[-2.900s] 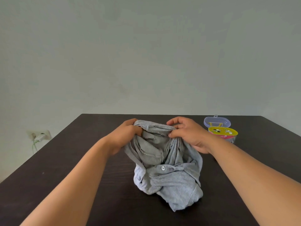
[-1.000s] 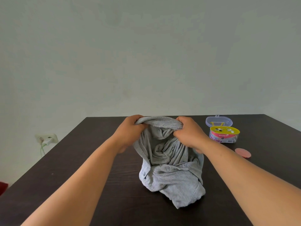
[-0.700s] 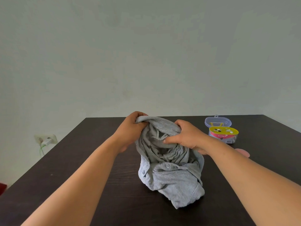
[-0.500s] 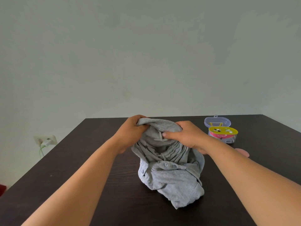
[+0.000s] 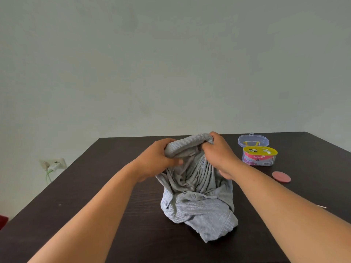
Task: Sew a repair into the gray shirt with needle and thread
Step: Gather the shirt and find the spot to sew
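Note:
The gray shirt (image 5: 197, 204) stands bunched in a heap in the middle of the dark table (image 5: 91, 196), its button placket showing across the front. My left hand (image 5: 157, 158) grips the upper left of the bunched fabric. My right hand (image 5: 218, 152) clutches the upper right edge, and the cloth is stretched between both hands. A small sewing kit (image 5: 259, 155) with a yellow insert sits open at the back right, its clear lid (image 5: 253, 140) tipped back behind it. I cannot make out needle or thread.
A flat pink disc (image 5: 281, 176) lies on the table right of my right forearm. A thin metallic item (image 5: 322, 206) peeks out beside that arm. A wall socket with a green cable (image 5: 52, 165) sits low on the left wall. A red object (image 5: 2, 221) shows at the left edge.
Both hands have kept regripping the shirt's top edge. My right hand shifted from the front folds up to the top right edge, and the fabric between the hands is pulled wider.

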Demonstrator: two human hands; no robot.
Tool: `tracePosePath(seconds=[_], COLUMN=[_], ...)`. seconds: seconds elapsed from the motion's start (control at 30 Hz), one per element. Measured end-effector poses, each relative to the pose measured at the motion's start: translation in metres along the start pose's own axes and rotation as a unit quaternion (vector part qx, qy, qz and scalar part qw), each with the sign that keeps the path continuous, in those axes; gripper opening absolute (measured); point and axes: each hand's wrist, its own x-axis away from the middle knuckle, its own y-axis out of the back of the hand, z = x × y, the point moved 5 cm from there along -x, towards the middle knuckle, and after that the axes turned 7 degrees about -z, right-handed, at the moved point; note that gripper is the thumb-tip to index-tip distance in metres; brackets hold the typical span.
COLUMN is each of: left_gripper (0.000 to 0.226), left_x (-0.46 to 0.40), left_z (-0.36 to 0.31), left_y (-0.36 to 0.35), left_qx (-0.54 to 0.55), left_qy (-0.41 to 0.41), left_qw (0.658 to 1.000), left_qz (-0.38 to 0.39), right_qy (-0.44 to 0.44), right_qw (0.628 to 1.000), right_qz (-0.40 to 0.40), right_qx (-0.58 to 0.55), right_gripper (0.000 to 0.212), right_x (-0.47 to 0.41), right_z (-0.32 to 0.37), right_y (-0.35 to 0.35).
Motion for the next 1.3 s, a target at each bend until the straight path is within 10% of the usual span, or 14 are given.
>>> tracePosePath(seconds=[0.53,0.87,1.3], left_gripper=[0.009,0.02,0.022], left_x=[-0.003,0.014,0.041], left_z=[0.003,0.027,0.07], left_y=[-0.007,-0.027,-0.076], left_qx=[-0.118,0.14,0.308], left_qy=[-0.023,0.084,0.194], left_qw=[0.992,0.986,0.931], left_qz=[-0.027,0.028,-0.026], right_qy=[-0.183,-0.106,-0.056], right_qw=[0.94,0.977,0.99], right_qz=[0.288,0.186,0.092], right_qx=[0.008,0.013,0.093], right_gripper=[0.073,0.012,0.014], right_x=[0.014,0.005,0.024], right_z=[-0.027,-0.032,-0.076], right_y=[-0.012,-0.008,-0.021])
